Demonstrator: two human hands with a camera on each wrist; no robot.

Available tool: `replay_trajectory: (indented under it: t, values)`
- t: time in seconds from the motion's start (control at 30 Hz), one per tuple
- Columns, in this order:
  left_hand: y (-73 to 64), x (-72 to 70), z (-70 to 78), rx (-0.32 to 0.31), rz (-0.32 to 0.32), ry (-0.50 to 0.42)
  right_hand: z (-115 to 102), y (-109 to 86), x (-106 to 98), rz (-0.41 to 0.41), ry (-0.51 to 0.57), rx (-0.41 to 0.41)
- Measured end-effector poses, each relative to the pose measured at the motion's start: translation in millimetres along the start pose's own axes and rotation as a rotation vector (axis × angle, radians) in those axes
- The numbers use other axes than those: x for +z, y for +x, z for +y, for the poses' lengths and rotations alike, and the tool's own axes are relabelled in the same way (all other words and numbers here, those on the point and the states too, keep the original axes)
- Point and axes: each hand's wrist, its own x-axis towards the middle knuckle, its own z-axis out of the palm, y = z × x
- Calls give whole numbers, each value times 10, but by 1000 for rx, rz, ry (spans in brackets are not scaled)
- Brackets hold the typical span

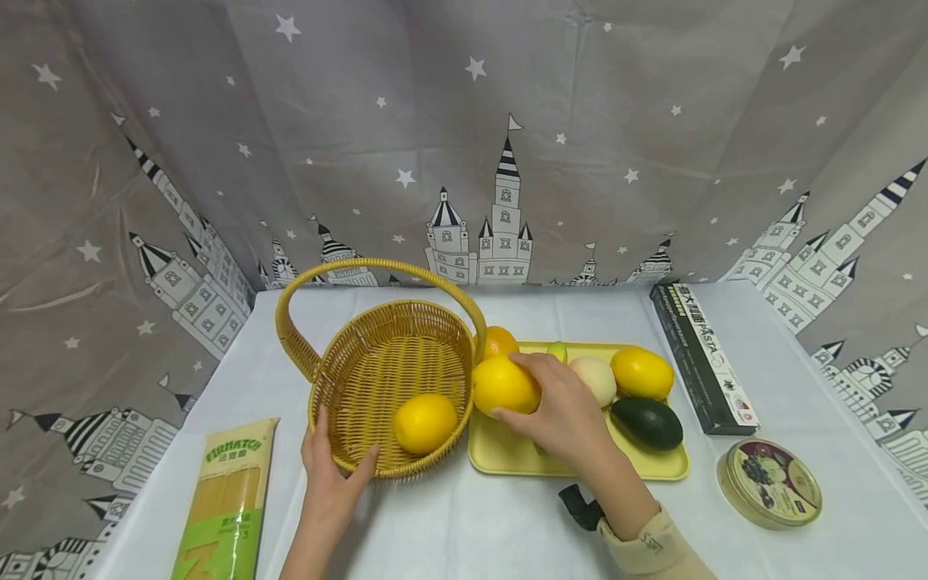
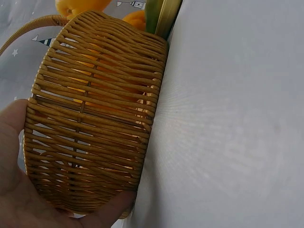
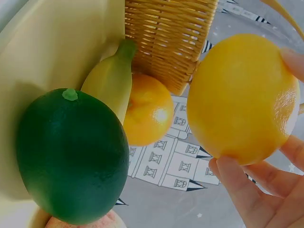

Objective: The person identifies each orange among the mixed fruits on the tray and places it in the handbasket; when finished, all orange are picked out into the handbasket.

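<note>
My right hand [image 1: 561, 407] holds a lemon [image 1: 506, 384] between thumb and fingers, beside the right rim of a wicker basket [image 1: 348, 346]. In the right wrist view, this lemon [image 3: 243, 99] fills the right side, with fingertips [image 3: 230, 166] against its skin. Another lemon [image 1: 425, 423] lies inside the basket, toward the front. At the basket's front left, my left hand [image 1: 329, 475] grips the wall, thumb and fingers spread along it. Below the right hand lies a yellow tray [image 1: 507, 459] bearing an avocado [image 1: 647, 423], a peach [image 1: 594, 379], a third lemon [image 1: 642, 373] and a partly hidden banana [image 3: 107, 80].
An orange [image 1: 499, 341] sits behind the held lemon, near the basket. A pasta bag [image 1: 226, 499] lies at the left. On the right are a dark pasta box [image 1: 703, 358] and a round tin [image 1: 770, 483]. A grey castle-print curtain [image 1: 464, 121] hangs behind the table.
</note>
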Motion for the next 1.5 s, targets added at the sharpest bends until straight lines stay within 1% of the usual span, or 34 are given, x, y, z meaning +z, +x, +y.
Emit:
replay_trajectory:
  t: [0.2, 0.3, 0.43, 0.6, 0.8, 0.9, 1.0, 1.13, 1.37, 1.5]
  values:
    - [2, 11, 16, 14, 2, 6, -50, 2, -38, -3, 7, -17]
    - [2, 8, 20, 11, 7, 7, -97, 18, -55, 11, 35, -33]
    - [11, 5, 14, 14, 7, 1, -193, 59, -46, 16, 102, -61]
    - [11, 6, 19, 13, 12, 4, -311, 126, 19, -9, 179, -83]
    - [8, 15, 11, 3, 15, 15, -389, 169, 87, 4, 208, -111]
    - [5, 13, 6, -3, 19, 17, -433, 180, 120, -13, 221, -126]
    - [6, 14, 3, -12, 18, 16, -486, 230, 189, -38, 230, -149]
    - [9, 17, -1, -14, 13, 17, -548, 342, 338, -69, 221, -174]
    - [-1, -10, -5, -1, 7, 17, -643, 528, 586, -82, 137, -209]
    - [-1, -9, -3, -8, -7, 8, -654, 602, 688, -81, 75, -208]
